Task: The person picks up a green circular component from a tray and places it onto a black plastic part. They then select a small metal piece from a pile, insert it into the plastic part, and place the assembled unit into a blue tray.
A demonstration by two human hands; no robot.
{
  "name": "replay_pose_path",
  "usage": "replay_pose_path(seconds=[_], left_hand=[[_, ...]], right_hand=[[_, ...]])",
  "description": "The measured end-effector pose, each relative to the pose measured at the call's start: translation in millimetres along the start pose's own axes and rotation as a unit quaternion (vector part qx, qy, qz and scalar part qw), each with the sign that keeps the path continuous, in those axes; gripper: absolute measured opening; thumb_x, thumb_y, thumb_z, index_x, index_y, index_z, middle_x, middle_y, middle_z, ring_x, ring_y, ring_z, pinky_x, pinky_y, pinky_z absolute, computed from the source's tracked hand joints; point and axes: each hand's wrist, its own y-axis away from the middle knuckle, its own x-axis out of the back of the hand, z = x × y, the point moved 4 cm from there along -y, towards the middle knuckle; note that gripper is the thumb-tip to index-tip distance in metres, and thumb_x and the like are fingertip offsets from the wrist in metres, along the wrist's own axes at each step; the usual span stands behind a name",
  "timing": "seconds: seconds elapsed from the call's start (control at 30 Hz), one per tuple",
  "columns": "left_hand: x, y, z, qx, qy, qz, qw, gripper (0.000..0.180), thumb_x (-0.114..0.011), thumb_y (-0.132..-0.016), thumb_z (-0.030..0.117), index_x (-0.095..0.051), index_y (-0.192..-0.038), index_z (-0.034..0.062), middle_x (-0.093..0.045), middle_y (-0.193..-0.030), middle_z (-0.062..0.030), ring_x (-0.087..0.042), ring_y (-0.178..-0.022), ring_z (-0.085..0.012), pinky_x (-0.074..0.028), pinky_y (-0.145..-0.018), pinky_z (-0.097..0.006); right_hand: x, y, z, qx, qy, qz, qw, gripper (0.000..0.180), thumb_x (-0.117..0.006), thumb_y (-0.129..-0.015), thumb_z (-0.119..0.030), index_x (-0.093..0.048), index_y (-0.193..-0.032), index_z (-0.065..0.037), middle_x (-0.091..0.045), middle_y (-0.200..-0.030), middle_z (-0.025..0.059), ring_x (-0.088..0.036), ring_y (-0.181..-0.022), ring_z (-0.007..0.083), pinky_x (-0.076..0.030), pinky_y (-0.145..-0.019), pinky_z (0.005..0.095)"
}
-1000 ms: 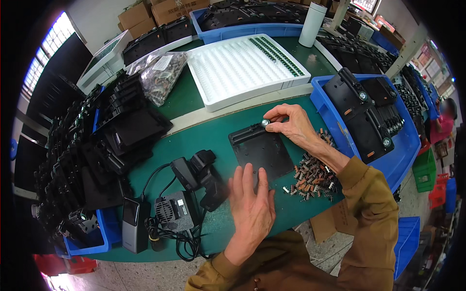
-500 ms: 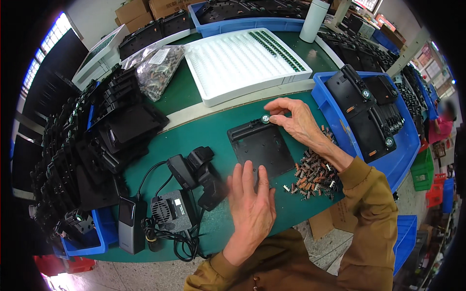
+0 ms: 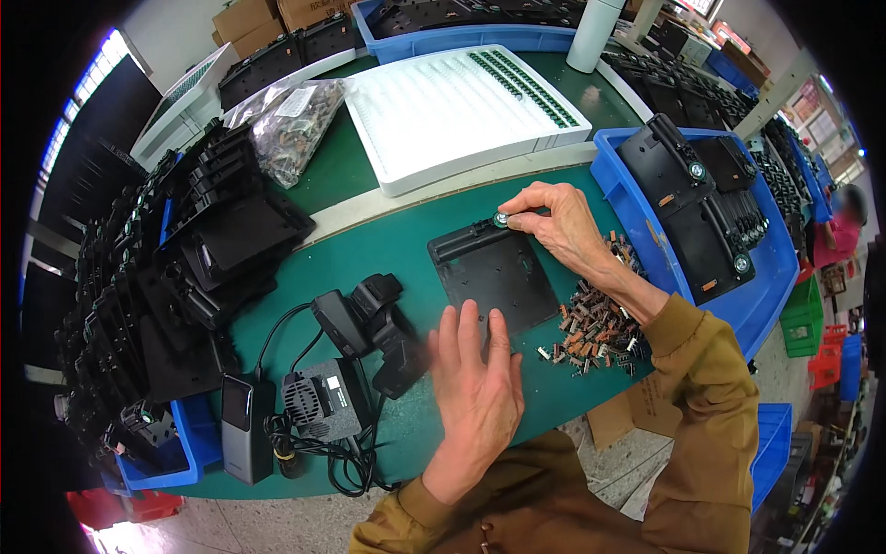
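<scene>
- Well, from my remote seat the biggest thing near the hands is the blue bin (image 3: 637, 212), just beyond my right hand (image 3: 563, 226) and to its right, loaded with black parts.
- Next, the white tray (image 3: 461, 111) lies ahead of both hands, past the belt strip.
- Then the plate (image 3: 494, 277), black and flat on the green mat (image 3: 369, 240), sits between the hands; its long axis runs from my left fingertips away toward my right hand.
- My left hand (image 3: 475, 388) lies open and flat, fingertips pressing the plate's near edge, gripping nothing.
- My right hand is nearer the working corner: its fingers are pinched on a small round knob (image 3: 501, 220) at the plate's far corner.
- Smallest, a pile of clips (image 3: 591, 328) lies under my right wrist, beside the plate.
</scene>
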Motion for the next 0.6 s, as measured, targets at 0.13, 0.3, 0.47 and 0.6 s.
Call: replay_pose_path(seconds=[0.13, 0.3, 0.47, 0.6], left_hand=[[-0.5, -0.8, 2.0, 0.000, -0.002, 0.002, 1.000, 0.053, -0.070, -0.079, 0.012, -0.055, -0.129, -0.0005, -0.041, -0.141, -0.0219, -0.037, -0.132, -0.0423, -0.031, -0.108, -0.055], [-0.8, -0.1, 0.5, 0.000, -0.002, 0.002, 1.000, 0.053, -0.070, -0.079, 0.012, -0.055, -0.129, -0.0005, -0.041, -0.141, -0.0218, -0.037, -0.132, -0.0423, -0.031, -0.108, -0.055], [-0.6, 0.1, 0.7, 0.003, -0.001, -0.001, 1.000, 0.054, -0.070, -0.079, 0.011, -0.055, -0.129, -0.0004, -0.041, -0.141, -0.0217, -0.037, -0.132, -0.0422, -0.032, -0.108, -0.055], [0.0, 0.3, -0.1, 0.001, 0.001, 0.004, 1.000, 0.054, -0.071, -0.078, 0.011, -0.055, -0.129, -0.0003, -0.041, -0.141, -0.0213, -0.037, -0.132, -0.0419, -0.032, -0.108, -0.055]], right_hand=[[2.3, -0.7, 4.4, 0.010, -0.008, 0.007, 1.000, 0.017, -0.070, -0.078, -0.005, -0.073, -0.094, 0.001, -0.071, -0.085, 0.0126, -0.068, -0.078, 0.0207, -0.052, -0.072, 0.0311], [3.8, -5.0, 1.5, -0.046, -0.019, -0.032, 0.998, 0.015, -0.070, -0.081, -0.005, -0.073, -0.094, 0.002, -0.072, -0.087, 0.0095, -0.066, -0.081, 0.0139, -0.051, -0.076, 0.0270], [2.5, 0.0, -1.5, -0.012, 0.006, -0.003, 1.000, 0.016, -0.069, -0.081, -0.004, -0.073, -0.096, 0.001, -0.072, -0.087, 0.0091, -0.066, -0.081, 0.0141, -0.051, -0.077, 0.0270], [0.3, 0.4, -6.1, 0.028, 0.013, -0.005, 1.000, 0.014, -0.068, -0.081, -0.001, -0.072, -0.095, 0.001, -0.071, -0.089, 0.0085, -0.066, -0.080, 0.0147, -0.052, -0.075, 0.0269]])
